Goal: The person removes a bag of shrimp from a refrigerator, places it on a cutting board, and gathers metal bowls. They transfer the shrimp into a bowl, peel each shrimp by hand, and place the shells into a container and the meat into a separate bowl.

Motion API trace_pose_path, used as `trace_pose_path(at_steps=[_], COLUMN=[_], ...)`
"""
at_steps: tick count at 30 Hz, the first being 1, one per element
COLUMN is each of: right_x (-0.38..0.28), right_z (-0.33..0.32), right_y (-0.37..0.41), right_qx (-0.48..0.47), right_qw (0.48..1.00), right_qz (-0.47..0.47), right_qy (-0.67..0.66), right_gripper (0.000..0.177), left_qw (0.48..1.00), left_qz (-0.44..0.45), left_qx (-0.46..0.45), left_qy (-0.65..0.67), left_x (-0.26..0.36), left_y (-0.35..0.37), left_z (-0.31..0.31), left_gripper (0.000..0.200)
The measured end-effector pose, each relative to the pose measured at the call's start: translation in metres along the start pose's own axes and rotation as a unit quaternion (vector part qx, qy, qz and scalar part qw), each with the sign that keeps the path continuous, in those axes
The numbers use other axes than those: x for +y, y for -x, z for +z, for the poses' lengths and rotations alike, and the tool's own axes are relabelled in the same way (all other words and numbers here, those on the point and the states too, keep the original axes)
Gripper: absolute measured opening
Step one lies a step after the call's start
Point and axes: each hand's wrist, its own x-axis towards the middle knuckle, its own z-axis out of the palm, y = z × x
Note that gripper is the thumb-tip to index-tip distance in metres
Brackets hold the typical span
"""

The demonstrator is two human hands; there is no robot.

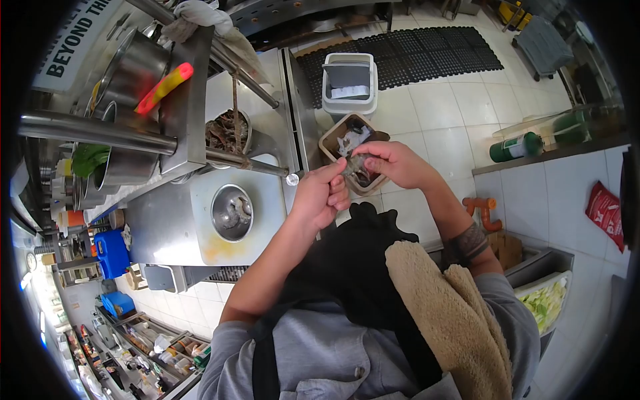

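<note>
1 grey item (pixel 355 164), prob. shrimp | L fingers (pixel 331 173) + R fingers (pixel 385 151) pinching it | bin (pixel 333 130) part-hidden below

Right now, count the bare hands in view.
2: the left hand and the right hand, both at a greyish shrimp-like piece before the brown bin. None looks hidden.

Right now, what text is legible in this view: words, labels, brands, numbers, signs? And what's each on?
"BEYOND TH": white sign, upper left; the end of the line is unclear, and the line above is cut off and unreadable.
Red packet, right: white lettering, too blurred to read.
Green canister, right: label too small to read.
Containers, lower left: any labels too small to read.
No numbers legible.
</note>
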Motion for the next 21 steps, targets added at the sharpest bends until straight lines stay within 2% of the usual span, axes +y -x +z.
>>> trace_pose_path(at_steps=[11, 13, 15, 17, 18, 19, 21], right_x=[0.003, 0.008, 0.036, 0.025, 0.019, 0.018, 0.015], right_z=[-0.012, -0.031, -0.065, -0.077, -0.08, -0.081, -0.072], right_y=[0.014, 0.017, 0.03, 0.036, 0.039, 0.039, 0.033], right_qx=[-0.028, 0.017, 0.094, 0.11, 0.124, 0.126, 0.145], right_qw=[0.999, 0.999, 0.993, 0.991, 0.989, 0.989, 0.984], right_qz=[-0.015, 0.039, 0.003, 0.013, 0.018, 0.016, 0.009], right_qy=[0.017, 0.002, -0.07, -0.078, -0.084, -0.08, -0.105], right_gripper=[0.027, 0.027, 0.026, 0.027, 0.028, 0.028, 0.03], left_qw=[0.982, 0.977, 0.969, 0.914, 0.893, 0.892, 0.835], left_qz=[0.051, 0.077, 0.102, 0.162, 0.159, 0.162, 0.128], left_qx=[0.014, 0.035, 0.052, 0.099, 0.068, 0.065, 0.086], left_qy=[-0.18, -0.198, -0.217, -0.359, -0.416, -0.416, -0.528], left_x=[-0.007, -0.002, 0.009, 0.017, 0.024, 0.029, 0.039], left_y=[0.011, 0.018, 0.02, 0.019, 0.007, -0.01, -0.041], left_z=[0.009, -0.002, -0.008, -0.011, -0.02, -0.018, -0.01], left_gripper=[0.044, 0.045, 0.047, 0.049, 0.053, 0.053, 0.056])
